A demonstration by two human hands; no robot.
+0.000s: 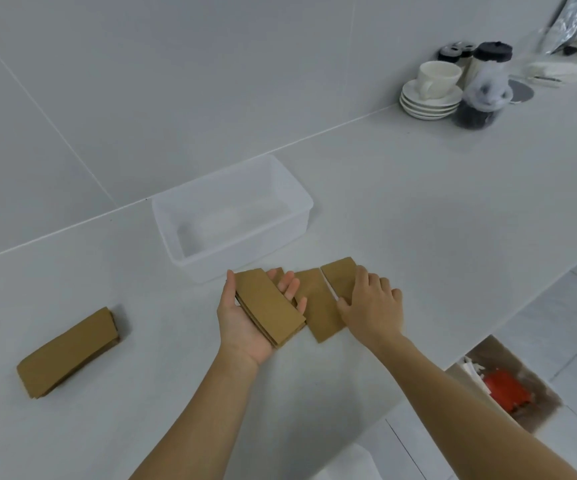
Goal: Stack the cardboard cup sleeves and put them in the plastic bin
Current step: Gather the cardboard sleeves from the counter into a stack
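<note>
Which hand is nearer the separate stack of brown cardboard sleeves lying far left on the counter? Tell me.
Left. The left hand is closer to that stack, though apart from it; the right hand lies farther right.

I see the left hand (249,320), palm up, cradling a small stack of sleeves (269,306); the right hand (372,306) lies flat on a loose sleeve (340,277), apparently pressing it, near the plastic bin (176,244).

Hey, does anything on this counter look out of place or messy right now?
Nothing is spilled or damaged. The loose sleeves under the right hand lie fanned at angles, not yet gathered onto the stack in the left hand. Another pile sits apart at far left, and the bin holds none.
</note>
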